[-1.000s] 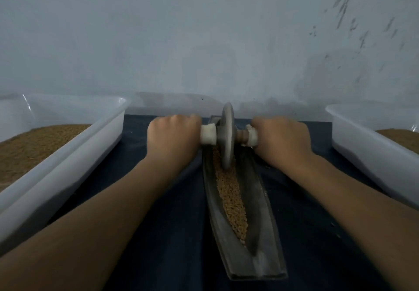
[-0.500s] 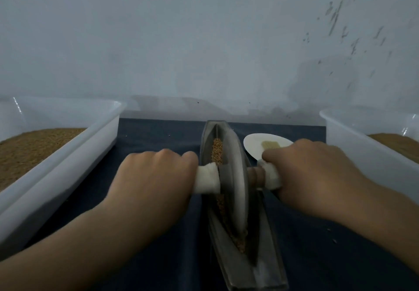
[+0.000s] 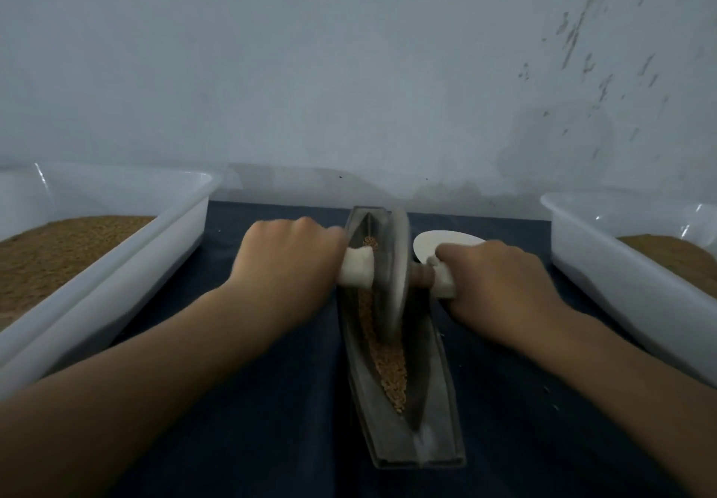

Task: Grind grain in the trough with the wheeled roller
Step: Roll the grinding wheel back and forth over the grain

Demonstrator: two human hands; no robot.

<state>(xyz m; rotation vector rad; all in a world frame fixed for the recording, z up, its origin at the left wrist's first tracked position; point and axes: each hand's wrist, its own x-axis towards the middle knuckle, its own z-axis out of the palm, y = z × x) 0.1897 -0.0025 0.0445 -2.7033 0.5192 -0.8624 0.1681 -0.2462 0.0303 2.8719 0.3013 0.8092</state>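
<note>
Grasps the roller by its two white handles: left hand clenched round the left one, right hand wrapped round the right one. Holds the wheel upright in the trough, in its far half, rim down among the grain. Leaves most grain along the groove on the near side of the wheel, a little beyond it. Sets the long grey trough near-to-far on a dark cloth. Keeps a white plate just right of the trough's far end (partly hidden behind the right hand). Flanks the cloth with a left tub and a right tub, both white, both holding brown fill.
</note>
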